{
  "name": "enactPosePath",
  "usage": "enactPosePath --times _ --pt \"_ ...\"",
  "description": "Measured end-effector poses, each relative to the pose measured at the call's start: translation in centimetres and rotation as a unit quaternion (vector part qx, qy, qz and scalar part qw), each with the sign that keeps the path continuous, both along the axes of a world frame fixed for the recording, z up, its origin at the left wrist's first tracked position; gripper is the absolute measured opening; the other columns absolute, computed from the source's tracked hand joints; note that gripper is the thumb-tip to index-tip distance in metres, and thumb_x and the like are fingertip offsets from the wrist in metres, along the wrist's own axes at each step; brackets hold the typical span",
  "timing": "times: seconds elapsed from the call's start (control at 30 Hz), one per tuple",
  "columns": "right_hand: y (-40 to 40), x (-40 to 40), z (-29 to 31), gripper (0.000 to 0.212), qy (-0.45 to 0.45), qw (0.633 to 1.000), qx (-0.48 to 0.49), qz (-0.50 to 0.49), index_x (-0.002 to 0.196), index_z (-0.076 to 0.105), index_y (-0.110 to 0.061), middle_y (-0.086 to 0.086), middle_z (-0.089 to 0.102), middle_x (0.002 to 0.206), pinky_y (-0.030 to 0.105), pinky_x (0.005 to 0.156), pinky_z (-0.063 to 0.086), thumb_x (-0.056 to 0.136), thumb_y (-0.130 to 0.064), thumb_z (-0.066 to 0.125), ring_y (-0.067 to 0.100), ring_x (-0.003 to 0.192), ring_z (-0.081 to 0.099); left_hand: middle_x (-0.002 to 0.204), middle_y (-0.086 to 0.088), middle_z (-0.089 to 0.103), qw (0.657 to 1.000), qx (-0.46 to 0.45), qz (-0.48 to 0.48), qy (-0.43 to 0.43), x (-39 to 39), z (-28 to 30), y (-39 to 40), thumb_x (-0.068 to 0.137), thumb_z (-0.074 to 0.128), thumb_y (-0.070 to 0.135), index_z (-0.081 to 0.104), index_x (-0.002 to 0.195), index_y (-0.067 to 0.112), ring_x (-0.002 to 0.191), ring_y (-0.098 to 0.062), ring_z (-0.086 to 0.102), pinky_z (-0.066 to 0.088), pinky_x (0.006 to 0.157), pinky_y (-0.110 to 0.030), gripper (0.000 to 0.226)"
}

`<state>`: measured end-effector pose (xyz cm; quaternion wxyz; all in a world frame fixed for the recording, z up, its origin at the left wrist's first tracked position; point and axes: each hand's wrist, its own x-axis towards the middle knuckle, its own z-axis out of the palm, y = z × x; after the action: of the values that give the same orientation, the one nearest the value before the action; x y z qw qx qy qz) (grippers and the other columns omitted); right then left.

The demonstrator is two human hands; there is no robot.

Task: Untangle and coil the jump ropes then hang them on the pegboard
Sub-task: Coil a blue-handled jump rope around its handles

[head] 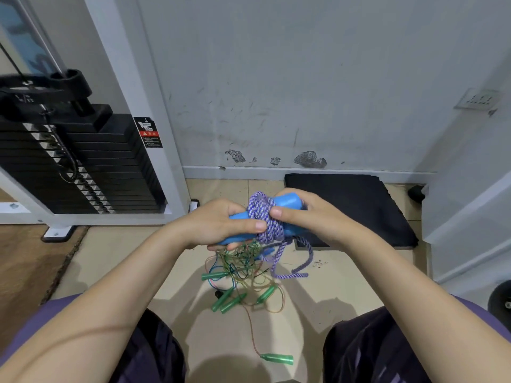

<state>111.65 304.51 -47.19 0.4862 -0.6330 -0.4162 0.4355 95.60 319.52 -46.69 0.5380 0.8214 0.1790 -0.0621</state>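
Note:
A purple-and-white braided jump rope [266,218] is wound around its two blue handles [287,201], held in front of me above the floor. My left hand [221,225] grips the lower ends of the blue handles, thumb pressed on the rope. My right hand [307,214] holds the upper end, thumb on the wound rope. A loose loop of the purple rope [293,268] hangs down. Below on the floor lies a tangle of thin coloured ropes [243,268] with several green handles [229,301]; one green handle [276,358] lies apart, nearer me. No pegboard is in view.
A black weight stack [83,161] in a white frame stands at the left. A black mat [351,208] lies on the tiled floor at the right by the scuffed white wall. A dark wheel [500,299] shows at the right edge. My knees frame the floor below.

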Motion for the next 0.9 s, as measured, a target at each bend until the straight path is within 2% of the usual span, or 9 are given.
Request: enactPosePath --times 0.17,0.3,0.33,0.4,0.5,0.57,0.63,0.77,0.9 --pt "0.5 -0.4 -0.7 0.035 0.129 0.989 0.057 -0.045 0.110 0.063 -0.008 0.008 0.071 0.096 0.029 0.073 0.056 0.078 -0.015 0.075 0.019 0.083 0.068 0.047 -0.006 0.053 0.996 -0.048 0.053 -0.053 0.2 -0.4 0.0 0.078 0.063 0.048 0.059 0.073 0.007 0.029 -0.013 0.035 0.028 0.038 -0.019 0.041" --pt "0.9 -0.4 -1.2 0.046 0.193 0.977 0.087 -0.032 0.120 0.053 -0.007 0.008 0.064 0.086 0.028 0.061 0.049 0.078 -0.012 0.070 0.017 0.062 0.055 0.046 -0.005 0.047 0.973 -0.152 0.127 -0.118 0.8 -0.5 -0.5 0.088 0.060 0.047 0.058 0.077 0.003 0.027 -0.011 0.027 0.021 0.033 -0.014 0.045" --pt "1.0 -0.5 -1.4 0.049 0.171 0.982 0.074 -0.027 0.122 0.051 -0.011 0.005 0.062 0.080 0.028 0.059 0.046 0.077 -0.012 0.072 0.016 0.059 0.052 0.046 -0.006 0.046 0.965 -0.171 0.155 -0.127 1.0 -0.6 -0.5 0.091 0.054 0.046 0.057 0.078 0.001 0.027 -0.011 0.026 0.020 0.032 -0.014 0.046" --pt "0.9 -0.7 -1.9 0.050 0.041 0.999 0.012 -0.010 0.122 0.053 -0.018 -0.003 0.056 0.069 0.029 0.055 0.040 0.079 -0.016 0.077 0.012 0.055 0.046 0.049 -0.007 0.046 0.947 -0.213 0.197 -0.135 1.3 -0.9 -0.5 0.097 0.050 0.043 0.057 0.079 0.001 0.030 -0.012 0.026 0.020 0.032 -0.015 0.046" --pt "1.0 -1.1 -2.8 0.009 -0.109 0.993 -0.033 0.002 0.101 0.060 -0.017 -0.015 0.045 0.053 0.024 0.050 0.033 0.095 -0.024 0.063 0.003 0.047 0.037 0.054 -0.006 0.046 0.934 -0.261 0.197 -0.144 1.4 -1.4 -0.6 0.083 0.068 0.042 0.056 0.079 0.005 0.034 -0.011 0.026 0.022 0.033 -0.016 0.039" --pt "1.2 -1.5 -2.6 0.019 -0.101 0.994 -0.049 -0.011 0.084 0.054 -0.019 -0.011 0.036 0.051 0.023 0.043 0.025 0.100 -0.028 0.053 0.009 0.043 0.030 0.052 -0.003 0.045 0.937 -0.245 0.209 -0.136 1.5 -1.4 -0.5 0.073 0.080 0.037 0.055 0.079 0.007 0.032 -0.009 0.026 0.022 0.033 -0.016 0.039" --pt "1.1 -1.6 -2.0 0.029 -0.088 0.994 -0.066 -0.025 0.077 0.048 -0.017 -0.005 0.032 0.050 0.021 0.040 0.023 0.102 -0.030 0.048 0.012 0.042 0.027 0.058 -0.002 0.047 0.921 -0.247 0.259 -0.154 1.6 -1.3 0.1 0.067 0.076 0.039 0.058 0.079 0.010 0.036 -0.009 0.029 0.021 0.034 -0.016 0.036" --pt "0.6 -2.3 -0.8 0.038 -0.199 0.978 -0.068 -0.005 0.068 0.043 -0.016 -0.008 0.035 0.051 0.018 0.045 0.028 0.102 -0.032 0.047 0.005 0.044 0.031 0.061 -0.001 0.049 0.863 -0.272 0.379 -0.195 0.8 -1.1 3.4 0.081 0.075 0.038 0.060 0.081 0.011 0.038 -0.009 0.030 0.022 0.035 -0.016 0.031" --pt "0.1 -1.0 0.2 0.036 -0.324 0.944 -0.036 -0.049 0.065 0.051 -0.021 -0.007 0.041 0.054 0.022 0.054 0.033 0.099 -0.033 0.053 0.004 0.052 0.039 0.057 -0.002 0.049 0.899 -0.183 0.368 -0.154 -0.1 -0.8 4.4 0.084 0.073 0.039 0.062 0.083 0.008 0.037 -0.011 0.030 0.025 0.038 -0.018 0.034"
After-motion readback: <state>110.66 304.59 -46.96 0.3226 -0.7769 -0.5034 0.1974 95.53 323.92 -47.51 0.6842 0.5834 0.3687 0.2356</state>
